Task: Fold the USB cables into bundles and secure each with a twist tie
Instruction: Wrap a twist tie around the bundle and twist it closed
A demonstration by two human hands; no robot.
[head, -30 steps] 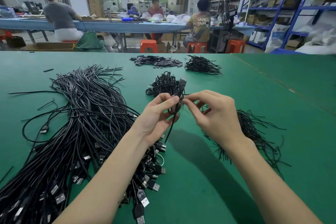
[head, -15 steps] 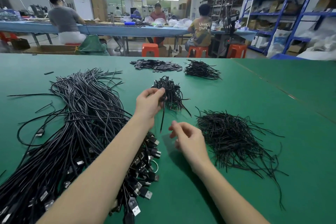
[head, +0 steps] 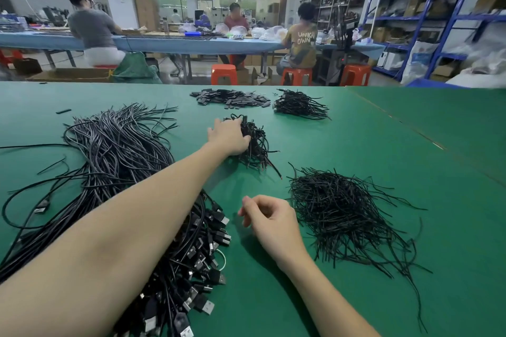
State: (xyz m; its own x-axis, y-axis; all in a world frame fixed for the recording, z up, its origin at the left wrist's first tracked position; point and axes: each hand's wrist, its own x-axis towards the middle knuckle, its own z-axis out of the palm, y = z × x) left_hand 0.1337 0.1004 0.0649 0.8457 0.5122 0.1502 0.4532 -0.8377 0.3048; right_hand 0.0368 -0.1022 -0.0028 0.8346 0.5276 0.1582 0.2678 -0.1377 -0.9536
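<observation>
A green felt-covered worktable fills a workshop with blue metal shelving. The left hand reaches out onto the small heap of bundled black USB cables, seemingly gripping one; the right hand rests loosely curled, holding nothing, beside loose black twist ties

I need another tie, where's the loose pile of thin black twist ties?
In the head view, the pile of thin black twist ties lies on the green table, just right of the right hand.

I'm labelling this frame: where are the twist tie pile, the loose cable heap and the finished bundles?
twist tie pile (head: 339,210): head view, dense middle.
loose cable heap (head: 117,150): head view, mid-strands.
finished bundles (head: 257,139): head view, top of pile.
</observation>
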